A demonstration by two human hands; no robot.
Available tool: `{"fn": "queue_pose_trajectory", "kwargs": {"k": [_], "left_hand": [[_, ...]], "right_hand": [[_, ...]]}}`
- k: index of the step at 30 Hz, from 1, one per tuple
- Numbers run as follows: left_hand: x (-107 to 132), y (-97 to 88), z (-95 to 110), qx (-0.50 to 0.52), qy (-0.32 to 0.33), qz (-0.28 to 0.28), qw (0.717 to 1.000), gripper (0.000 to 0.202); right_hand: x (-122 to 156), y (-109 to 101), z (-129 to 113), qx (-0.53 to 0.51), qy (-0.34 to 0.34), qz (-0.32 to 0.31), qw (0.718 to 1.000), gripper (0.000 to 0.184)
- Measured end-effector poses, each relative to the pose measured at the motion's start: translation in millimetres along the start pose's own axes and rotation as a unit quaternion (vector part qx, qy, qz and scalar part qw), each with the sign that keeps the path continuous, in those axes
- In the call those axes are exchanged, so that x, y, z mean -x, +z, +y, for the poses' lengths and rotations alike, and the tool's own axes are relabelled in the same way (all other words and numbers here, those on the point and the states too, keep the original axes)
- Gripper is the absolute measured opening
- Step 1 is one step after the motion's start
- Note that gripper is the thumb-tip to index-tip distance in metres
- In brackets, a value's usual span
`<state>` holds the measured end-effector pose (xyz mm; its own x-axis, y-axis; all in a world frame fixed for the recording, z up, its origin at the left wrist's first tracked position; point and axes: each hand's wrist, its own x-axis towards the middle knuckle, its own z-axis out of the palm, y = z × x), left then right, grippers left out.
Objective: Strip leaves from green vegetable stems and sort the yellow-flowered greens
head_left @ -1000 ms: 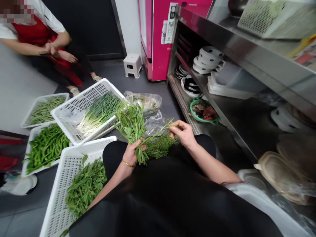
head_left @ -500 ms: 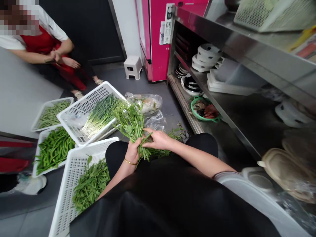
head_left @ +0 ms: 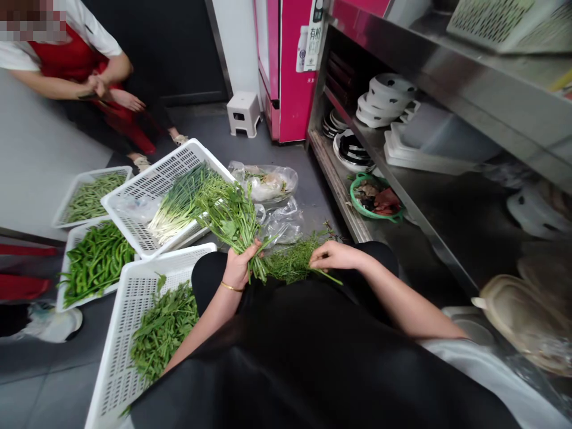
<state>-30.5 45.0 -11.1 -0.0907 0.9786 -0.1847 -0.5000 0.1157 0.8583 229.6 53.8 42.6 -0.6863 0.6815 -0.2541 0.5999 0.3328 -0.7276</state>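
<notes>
My left hand [head_left: 238, 266], a gold bangle on its wrist, is wrapped round the stems of a bunch of leafy greens [head_left: 235, 223]. The leaves point away from me, over the near edge of a basket of scallions [head_left: 176, 205]. To the right, apart from the bunch, my right hand [head_left: 333, 256] pinches a single green stalk [head_left: 329, 276]. Between and beyond the hands lies a heap of fine green sprigs [head_left: 292, 262], partly hidden by my right hand. At my left side, more leafy greens [head_left: 163, 333] fill part of a white basket [head_left: 123, 319].
Baskets of green peppers [head_left: 96, 262] and green beans [head_left: 96, 196] stand at the left. Plastic bags [head_left: 268, 182] lie on the floor ahead. A metal shelf [head_left: 429, 223] with dishes runs along the right. A person in a red apron [head_left: 67, 59] sits beyond the baskets.
My right hand has moved right, away from the bunch, with a stalk in its fingers. The left hand still grips the bunch. The whole view has shifted slightly.
</notes>
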Motion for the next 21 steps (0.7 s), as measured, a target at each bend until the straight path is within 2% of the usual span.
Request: {"fn": "queue_pose_trajectory", "kwargs": {"k": [2,3,5,6,8,10,13,15,18,19,21], "left_hand": [[0.2,2.6,-0.8,-0.043,0.014,-0.003,0.999,0.023],[1.2,5.1,-1.1,-0.061,0.018,-0.007,0.998,0.022],[4.2,10.9,-1.1,-0.082,0.02,-0.014,0.996,0.022],[5.8,13.5,-0.6,-0.085,0.015,-0.019,0.996,0.023],[8.5,16.1,1.7,-0.08,0.003,-0.026,0.996,0.022],[9.7,13.7,5.6,-0.056,-0.011,-0.031,0.998,0.022],[8.1,2.0,12.7,-0.012,-0.019,-0.026,0.999,0.021],[5.9,-6.4,16.4,-0.003,-0.022,-0.024,0.999,0.021],[4.2,-10.4,17.9,-0.012,-0.036,-0.037,0.999,0.021],[4.5,-8.6,17.0,-0.021,-0.042,-0.046,0.998,0.021],[6.3,-1.3,13.5,-0.046,-0.045,-0.065,0.996,0.02]], "right_hand": [[-5.1,-1.2,-0.9,0.095,0.05,0.125,0.986,0.035],[-11.0,0.2,-5.7,0.133,0.042,0.182,0.973,0.039],[-26.5,5.0,-19.8,0.196,-0.038,0.241,0.95,0.043],[-34.6,7.3,-26.8,0.217,-0.094,0.237,0.942,0.04],[-46.7,9.8,-35.4,0.217,-0.186,0.181,0.941,0.033],[-49.1,7.6,-33.4,0.176,-0.209,0.141,0.951,0.031],[-34.0,-3.0,-13.2,0.08,-0.182,0.139,0.97,0.029],[-19.2,-9.8,3.1,0.042,-0.141,0.116,0.982,0.027],[-11.0,-11.5,13.4,0.075,-0.029,0.058,0.995,0.023],[-14.8,-9.9,10.7,0.085,0.005,0.071,0.994,0.026],[-31.8,-5.5,-3.1,0.047,0.037,0.15,0.987,0.039]]}}
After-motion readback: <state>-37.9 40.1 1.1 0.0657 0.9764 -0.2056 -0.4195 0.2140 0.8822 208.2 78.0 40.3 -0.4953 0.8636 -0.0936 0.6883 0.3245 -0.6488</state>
